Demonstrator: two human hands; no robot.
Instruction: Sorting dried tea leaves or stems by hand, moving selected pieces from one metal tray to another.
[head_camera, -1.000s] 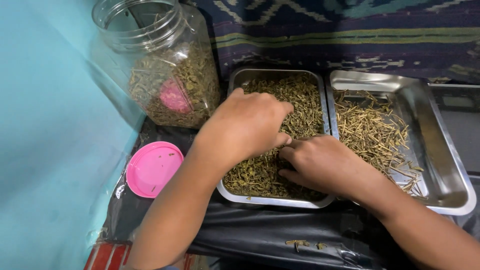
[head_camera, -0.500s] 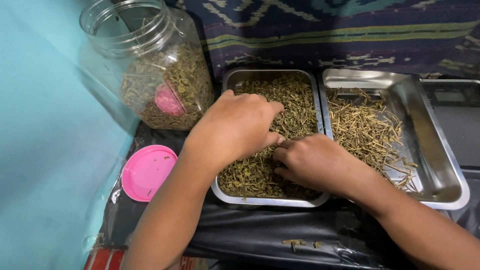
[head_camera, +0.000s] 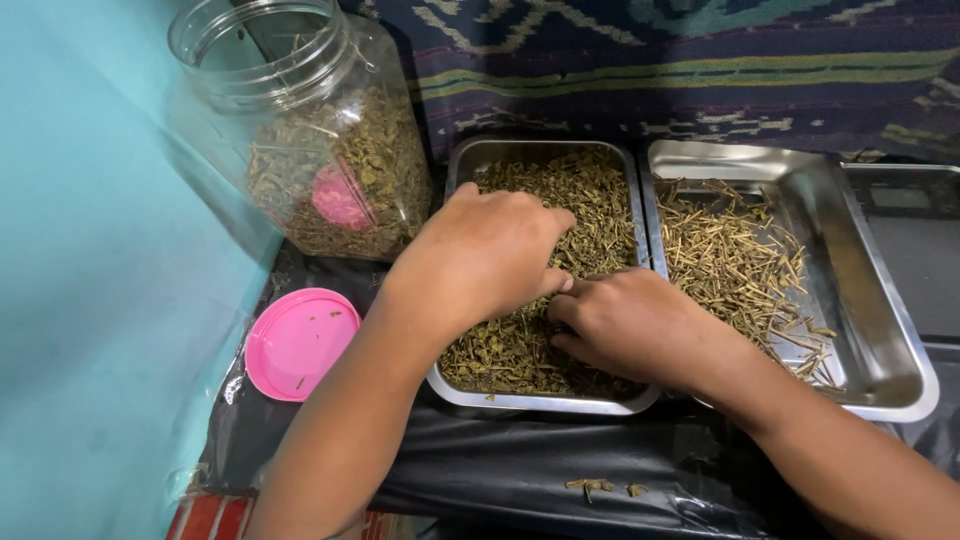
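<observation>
My left hand (head_camera: 485, 255) and my right hand (head_camera: 625, 325) are both down in a steel tray (head_camera: 545, 402) filled with dried green-brown leaves and stems (head_camera: 590, 200). The fingers of both hands are curled into the herb pile and their tips meet near the tray's middle, pinching bits of it. A second steel tray (head_camera: 880, 330) to the right holds pale bare stems (head_camera: 730, 260). My right forearm crosses that tray's near corner.
A clear plastic jar (head_camera: 300, 130) with more dried herb and a pink scoop inside stands at back left. Its pink lid (head_camera: 300, 343) lies on black plastic sheeting (head_camera: 540, 470). A teal wall is on the left, patterned cloth behind.
The hands stay in the herb tray, fingers shifting slightly together. The view has drifted a little.
</observation>
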